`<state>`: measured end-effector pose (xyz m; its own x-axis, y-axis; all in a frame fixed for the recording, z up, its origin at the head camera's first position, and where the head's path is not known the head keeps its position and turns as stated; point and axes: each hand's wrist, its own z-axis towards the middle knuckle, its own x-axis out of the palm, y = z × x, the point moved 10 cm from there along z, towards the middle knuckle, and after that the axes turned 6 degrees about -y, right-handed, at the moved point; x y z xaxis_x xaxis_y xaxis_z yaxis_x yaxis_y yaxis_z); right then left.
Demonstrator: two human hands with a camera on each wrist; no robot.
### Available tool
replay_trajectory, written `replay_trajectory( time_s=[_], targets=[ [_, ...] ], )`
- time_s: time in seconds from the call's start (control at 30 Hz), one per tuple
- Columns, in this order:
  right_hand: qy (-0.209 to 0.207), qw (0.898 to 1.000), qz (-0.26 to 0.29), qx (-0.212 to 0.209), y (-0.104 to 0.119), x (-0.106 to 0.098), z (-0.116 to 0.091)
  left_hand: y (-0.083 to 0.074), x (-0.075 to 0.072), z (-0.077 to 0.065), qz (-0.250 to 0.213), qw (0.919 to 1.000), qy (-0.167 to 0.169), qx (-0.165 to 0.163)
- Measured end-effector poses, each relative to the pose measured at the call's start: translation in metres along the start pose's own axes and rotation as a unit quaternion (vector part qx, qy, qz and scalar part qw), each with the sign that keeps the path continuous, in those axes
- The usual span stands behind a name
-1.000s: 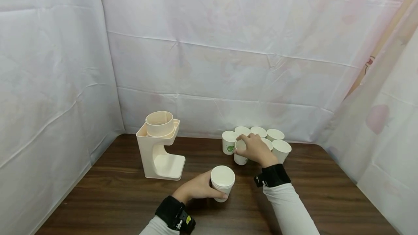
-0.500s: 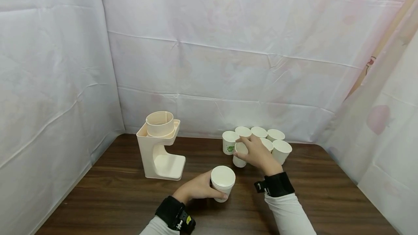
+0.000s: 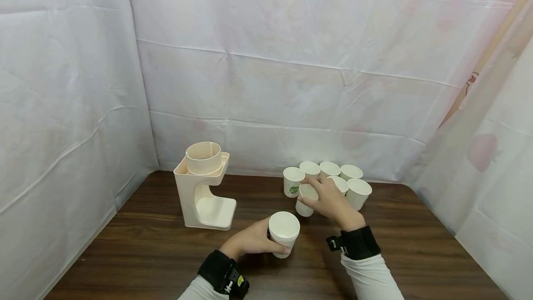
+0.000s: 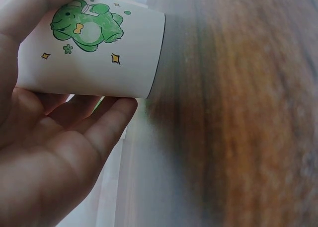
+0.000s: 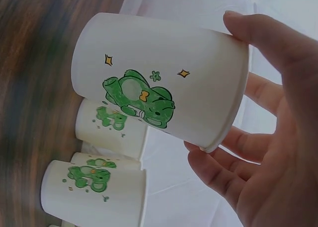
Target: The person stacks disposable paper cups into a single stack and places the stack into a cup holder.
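Observation:
My left hand grips a white paper cup near the front of the table, thumb and fingers curled round its side. A second rim line shows just under the lip, like nested cups. In the left wrist view, a green cartoon animal decorates the cup's wall. Farther back, my right hand pinches another paper cup by its rim, thumb on one side and fingertips on the other. The right wrist view shows this held cup with the same print, in front of other cups.
Several more white paper cups stand upright, mouths up, in a cluster behind and right of my right hand. A cream holder with a round ring on top stands at left. White curtains enclose the brown wooden table.
My right hand has drawn its cup slightly toward the front of the table, a little away from the cluster. The left hand and its cup have stayed in place.

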<state>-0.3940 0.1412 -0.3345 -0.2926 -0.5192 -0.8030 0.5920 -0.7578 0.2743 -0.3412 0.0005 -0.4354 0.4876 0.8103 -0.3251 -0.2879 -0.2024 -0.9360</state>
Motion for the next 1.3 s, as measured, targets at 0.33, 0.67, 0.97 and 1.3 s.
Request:
replay_trajectory(
  time_s=[0.33, 0.67, 0.97, 1.3],
  targets=[
    [-0.021, 0.999, 0.008, -0.041, 0.014, -0.015, -0.002, -0.001, 0.0, 0.001, 0.003, 1.0, 0.001, 0.003],
    [-0.016, 0.998, 0.011, -0.057, 0.026, -0.025, -0.003, -0.001, 0.001, 0.0, 0.006, 1.0, 0.001, -0.001],
    [-0.023, 0.998, 0.008, -0.063, 0.041, -0.041, -0.006, 0.0, -0.001, 0.0, 0.006, 1.0, -0.002, 0.002],
    [-0.047, 0.995, 0.0, -0.092, 0.056, -0.056, -0.013, -0.002, 0.001, 0.0, 0.005, 1.0, 0.001, 0.004]
  ],
)
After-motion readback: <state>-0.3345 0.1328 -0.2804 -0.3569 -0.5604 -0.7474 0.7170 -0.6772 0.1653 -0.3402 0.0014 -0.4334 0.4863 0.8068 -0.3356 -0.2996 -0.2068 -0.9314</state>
